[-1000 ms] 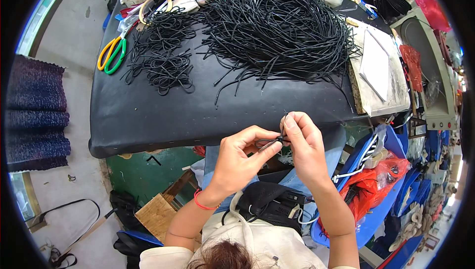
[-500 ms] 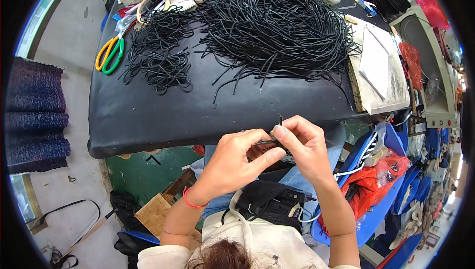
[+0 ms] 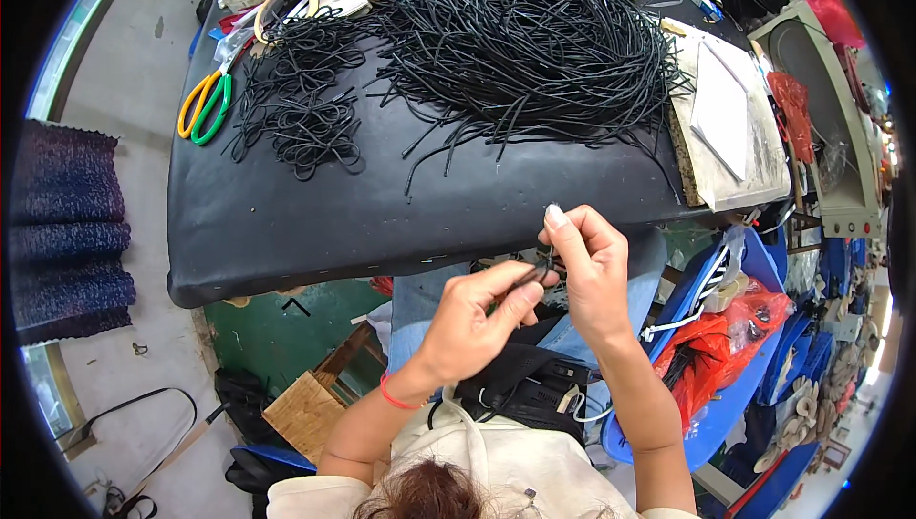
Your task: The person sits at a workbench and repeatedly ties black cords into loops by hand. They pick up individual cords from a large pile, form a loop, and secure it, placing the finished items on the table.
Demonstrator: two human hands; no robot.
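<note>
A looped black cord (image 3: 540,274) is between my hands, just off the table's near edge. My left hand (image 3: 482,314) pinches it between thumb and fingers, a red string bracelet around that wrist. Slightly higher, my right hand (image 3: 593,266) has its thumb pressed on the curled forefinger, gripping the upper part of the same cord. Fingers cover much of the cord, so its knotting cannot be made out. On the black-covered table (image 3: 286,218) lies a big heap of straight black cords (image 3: 534,51). Left of it is a smaller pile of looped cords (image 3: 310,128).
Scissors with one orange and one green handle (image 3: 204,111) lie at the table's left edge, near a tape roll (image 3: 285,11). A stained pale board (image 3: 730,128) bears a white sheet at the right. A blue bin (image 3: 711,419) with red bags stands below it.
My left hand has dropped slightly and drawn away from my right, which has turned and risen a little. The cord now stretches between them, and its upright end no longer shows.
</note>
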